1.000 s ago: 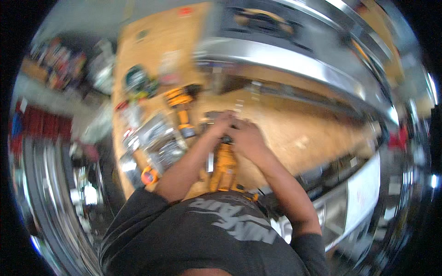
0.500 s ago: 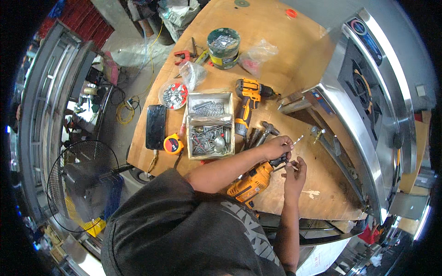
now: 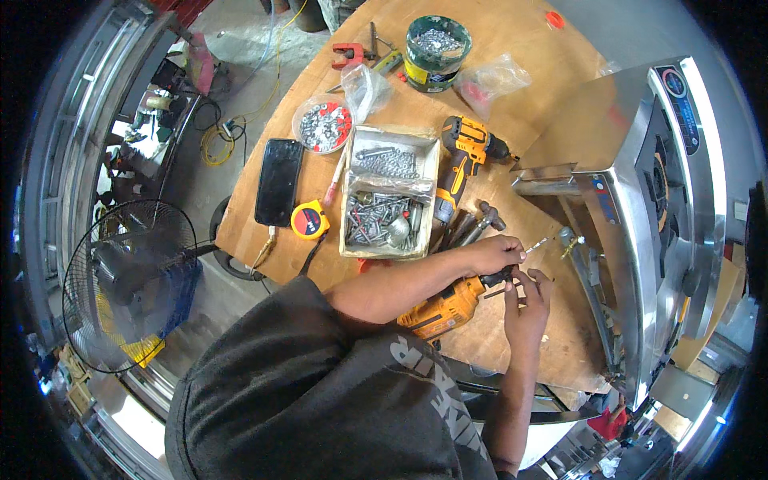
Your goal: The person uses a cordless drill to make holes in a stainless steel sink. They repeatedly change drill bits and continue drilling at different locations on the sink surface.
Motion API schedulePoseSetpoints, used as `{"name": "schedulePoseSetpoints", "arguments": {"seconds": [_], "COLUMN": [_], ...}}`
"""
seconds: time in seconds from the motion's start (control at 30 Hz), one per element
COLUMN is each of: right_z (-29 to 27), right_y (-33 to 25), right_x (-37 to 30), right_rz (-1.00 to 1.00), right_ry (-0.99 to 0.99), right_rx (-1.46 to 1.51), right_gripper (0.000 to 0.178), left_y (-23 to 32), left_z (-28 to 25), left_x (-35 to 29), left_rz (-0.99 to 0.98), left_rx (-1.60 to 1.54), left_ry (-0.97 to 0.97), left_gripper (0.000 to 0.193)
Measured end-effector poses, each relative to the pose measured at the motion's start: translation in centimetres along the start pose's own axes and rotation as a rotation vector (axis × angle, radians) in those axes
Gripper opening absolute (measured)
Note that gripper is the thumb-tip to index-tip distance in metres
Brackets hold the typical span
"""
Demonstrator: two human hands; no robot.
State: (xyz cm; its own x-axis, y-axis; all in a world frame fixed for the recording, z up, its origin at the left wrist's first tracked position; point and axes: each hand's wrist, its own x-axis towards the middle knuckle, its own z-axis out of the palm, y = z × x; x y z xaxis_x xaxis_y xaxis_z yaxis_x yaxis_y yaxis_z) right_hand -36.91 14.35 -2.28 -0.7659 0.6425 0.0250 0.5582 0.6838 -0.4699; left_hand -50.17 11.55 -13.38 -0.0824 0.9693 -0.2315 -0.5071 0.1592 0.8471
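A yellow-and-black power drill (image 3: 445, 310) lies on the wooden table, close to my body, its black chuck (image 3: 498, 278) pointing right. My left hand (image 3: 494, 254) reaches across above the chuck, fingers closed around a slim drill bit (image 3: 537, 246) whose bright tip sticks out to the right. From below, my right hand (image 3: 527, 304) meets the chuck with bent fingers. A thin dark bar (image 3: 494, 294), like the handle of a chuck key, juts left from those fingers. My fingers partly hide the chuck and the bit's shank.
Beyond my left forearm are a hammer (image 3: 485, 222), a cordless drill (image 3: 466, 164) and a divided box (image 3: 347, 210) of screws. A tape measure (image 3: 309, 219), phone (image 3: 278, 182), fastener tub (image 3: 322, 124) and green bucket (image 3: 436, 54) surround it. A steel gas stove (image 3: 640, 192) stands right.
The whole view has shifted, with the table items and stove sitting differently in the picture. Both hands stay at the chuck; the right-hand fingers have moved slightly against it.
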Motion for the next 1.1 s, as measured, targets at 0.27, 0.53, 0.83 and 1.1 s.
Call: {"name": "schedulePoseSetpoints", "arguments": {"seconds": [0.27, 0.53, 0.83, 1.1], "right_z": [-1.0, 0.5, 0.2, 0.0], "right_y": [-0.3, -1.6, -0.1, -1.2], "right_x": [1.0, 0.8, 1.2, 0.9], "right_rz": [0.19, -0.095, -0.48, -0.411], "right_ry": [-0.282, -0.13, -0.093, -0.091], "right_rx": [0.161, -0.439, -0.427, -0.447], "right_gripper": [0.028, 0.041, 0.02, 0.017], "left_y": [-1.7, 0.1, 1.2, -0.4], "left_z": [-1.3, -0.3, -0.3, -1.5], "left_x": [0.6, 1.3, -0.6, -1.9], "left_rz": [-0.006, 0.01, 0.086, -0.047], "left_rx": [-0.155, 0.171, 0.452, 0.038], "left_ry": [-0.063, 0.113, 0.184, 0.068], "left_gripper": [0.027, 0.031, 0.032, 0.031]}}
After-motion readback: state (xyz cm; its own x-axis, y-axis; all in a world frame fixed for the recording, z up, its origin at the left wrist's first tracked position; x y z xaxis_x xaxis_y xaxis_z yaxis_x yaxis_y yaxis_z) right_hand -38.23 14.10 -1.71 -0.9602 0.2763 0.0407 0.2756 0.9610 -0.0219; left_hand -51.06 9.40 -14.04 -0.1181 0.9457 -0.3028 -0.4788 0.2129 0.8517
